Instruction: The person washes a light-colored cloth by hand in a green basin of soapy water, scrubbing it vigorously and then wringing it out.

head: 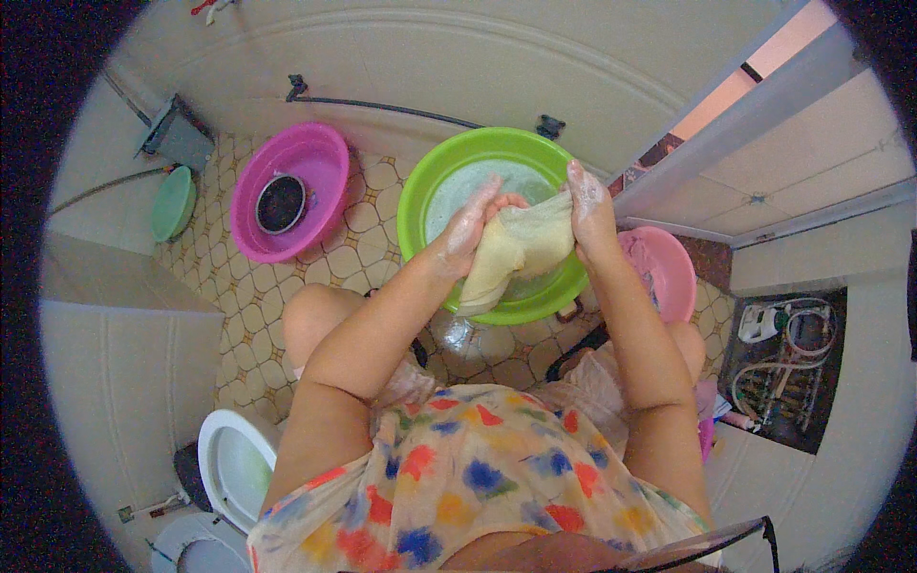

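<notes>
A wet, pale yellow cloth item [519, 243] is stretched between my two hands over a lime-green plastic basin [414, 215]. My left hand [469, 225] grips its left side, with suds on the wrist. On the other side my right hand [591, 204], also soapy, pinches the cloth's upper right edge. One end of the cloth hangs down past the basin's near rim. Foamy water [458, 193] fills the basin's bottom. What garment the cloth is, I cannot tell.
A magenta basin [329, 208] holding a dark round container [281, 205] stands left on the tiled floor [258, 322]. A pink basin [677, 276] with fabric is at right. A toilet [233, 458] sits lower left; a wall recess [784, 365] with hoses is at right.
</notes>
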A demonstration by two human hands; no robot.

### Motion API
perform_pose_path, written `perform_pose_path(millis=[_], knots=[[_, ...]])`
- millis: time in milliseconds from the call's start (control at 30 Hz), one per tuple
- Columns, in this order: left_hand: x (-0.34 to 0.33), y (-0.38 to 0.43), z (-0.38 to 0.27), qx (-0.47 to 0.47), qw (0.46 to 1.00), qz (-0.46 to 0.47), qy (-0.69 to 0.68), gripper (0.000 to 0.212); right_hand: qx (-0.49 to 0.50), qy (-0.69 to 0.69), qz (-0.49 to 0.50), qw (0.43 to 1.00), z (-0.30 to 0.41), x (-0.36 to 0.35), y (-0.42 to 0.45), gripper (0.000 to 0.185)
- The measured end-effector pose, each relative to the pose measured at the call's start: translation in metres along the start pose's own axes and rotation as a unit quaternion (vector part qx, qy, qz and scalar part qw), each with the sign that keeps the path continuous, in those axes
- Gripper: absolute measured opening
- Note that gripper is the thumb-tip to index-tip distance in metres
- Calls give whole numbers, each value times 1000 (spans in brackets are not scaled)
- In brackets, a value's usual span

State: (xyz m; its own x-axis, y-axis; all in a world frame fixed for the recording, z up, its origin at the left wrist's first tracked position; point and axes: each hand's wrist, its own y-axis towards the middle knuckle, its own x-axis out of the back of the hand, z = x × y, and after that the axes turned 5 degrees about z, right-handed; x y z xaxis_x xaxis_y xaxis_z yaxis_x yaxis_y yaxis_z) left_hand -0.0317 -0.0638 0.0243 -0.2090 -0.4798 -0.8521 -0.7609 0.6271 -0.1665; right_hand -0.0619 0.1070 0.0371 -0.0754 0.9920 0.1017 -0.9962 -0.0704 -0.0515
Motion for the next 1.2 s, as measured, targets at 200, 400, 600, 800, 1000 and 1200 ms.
perform_pose_path(millis=[200, 400, 600, 800, 1000, 1200], knots=[[-14, -5, 3, 18, 931, -47, 361, 31, 58, 8, -10, 998, -12, 2, 3, 34], [7, -4, 2, -106, 922, -60, 368, 12, 47, -10, 192, 980, -4, 14, -3, 23], [10, -11, -8, -160, 912, -119, 360, 11, -59, -138, 365, 919, 13, 30, -12, 20], [13, -13, -8, -184, 890, -156, 387, 12, 3, -42, 228, 973, 2, 30, -15, 20], [3, -18, -7, -116, 935, -119, 315, 12, 14, -25, 126, 992, -7, 32, -8, 28], [8, -2, 11, -91, 936, -115, 319, 12, 276, -361, 96, 886, -20, -3, -20, 48]])
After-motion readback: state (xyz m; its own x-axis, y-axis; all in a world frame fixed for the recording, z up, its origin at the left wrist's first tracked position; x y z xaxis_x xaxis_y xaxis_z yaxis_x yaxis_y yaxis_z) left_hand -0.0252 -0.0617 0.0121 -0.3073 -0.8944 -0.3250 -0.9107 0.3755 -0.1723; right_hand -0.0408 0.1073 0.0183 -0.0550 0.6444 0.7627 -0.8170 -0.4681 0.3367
